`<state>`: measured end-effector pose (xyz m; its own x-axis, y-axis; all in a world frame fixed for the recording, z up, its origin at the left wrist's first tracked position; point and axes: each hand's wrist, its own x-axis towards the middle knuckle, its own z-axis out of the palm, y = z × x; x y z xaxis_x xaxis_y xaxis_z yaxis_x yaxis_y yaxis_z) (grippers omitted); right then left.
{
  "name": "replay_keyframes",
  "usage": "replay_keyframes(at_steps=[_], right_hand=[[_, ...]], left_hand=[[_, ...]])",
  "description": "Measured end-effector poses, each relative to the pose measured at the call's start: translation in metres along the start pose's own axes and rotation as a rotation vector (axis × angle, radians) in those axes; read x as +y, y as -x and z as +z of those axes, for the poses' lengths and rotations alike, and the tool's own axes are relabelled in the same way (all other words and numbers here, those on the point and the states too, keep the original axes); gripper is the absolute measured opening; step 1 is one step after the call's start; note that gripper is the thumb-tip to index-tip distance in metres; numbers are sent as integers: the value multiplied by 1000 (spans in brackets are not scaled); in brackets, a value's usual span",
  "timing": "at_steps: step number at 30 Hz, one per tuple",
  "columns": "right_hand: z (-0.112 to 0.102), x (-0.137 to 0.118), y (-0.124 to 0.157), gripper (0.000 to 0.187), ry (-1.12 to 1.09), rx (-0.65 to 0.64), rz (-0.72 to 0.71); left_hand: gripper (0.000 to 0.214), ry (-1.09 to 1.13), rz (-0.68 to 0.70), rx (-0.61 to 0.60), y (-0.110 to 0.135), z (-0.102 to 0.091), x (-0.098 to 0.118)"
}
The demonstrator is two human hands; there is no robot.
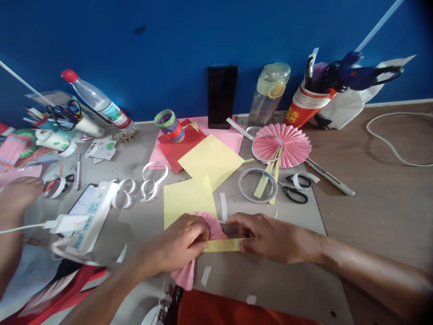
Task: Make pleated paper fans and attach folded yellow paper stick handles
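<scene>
Now the left hand [182,241] presses with bent fingers on a pink pleated paper fan [213,228] that lies at the near edge of the grey table [297,275], and the right hand [270,237], just beside it, pinches the right end of a yellow paper strip [223,245] between thumb and fingers. The strip lies across the fan, touching both hands. Farther away lie yellow sheets [187,198], a second pink fan [291,144] and black scissors [295,193] to the right, and a white power strip [89,212] to the left.
</scene>
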<state>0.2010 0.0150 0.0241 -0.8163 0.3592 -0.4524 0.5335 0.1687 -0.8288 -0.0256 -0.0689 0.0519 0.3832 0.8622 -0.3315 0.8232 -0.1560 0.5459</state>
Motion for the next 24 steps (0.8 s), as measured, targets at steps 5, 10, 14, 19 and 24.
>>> replay_keyframes(at_steps=[5,10,14,19,24], right_hand=[[-10,2,-7,34,-433,-216,-5],[-10,-3,-12,31,-483,-258,-14],[-8,-2,-11,34,-602,-205,-5],[-16,1,-3,40,-458,-106,130],[-27,7,13,39,-318,-14,59]], left_hand=[[24,-1,194,109,4,-2,11],[34,-211,258,151,-8,8,25],[24,-274,243,185,-14,19,28],[13,-143,206,84,-16,23,26],[10,116,75,-14,-20,13,19]])
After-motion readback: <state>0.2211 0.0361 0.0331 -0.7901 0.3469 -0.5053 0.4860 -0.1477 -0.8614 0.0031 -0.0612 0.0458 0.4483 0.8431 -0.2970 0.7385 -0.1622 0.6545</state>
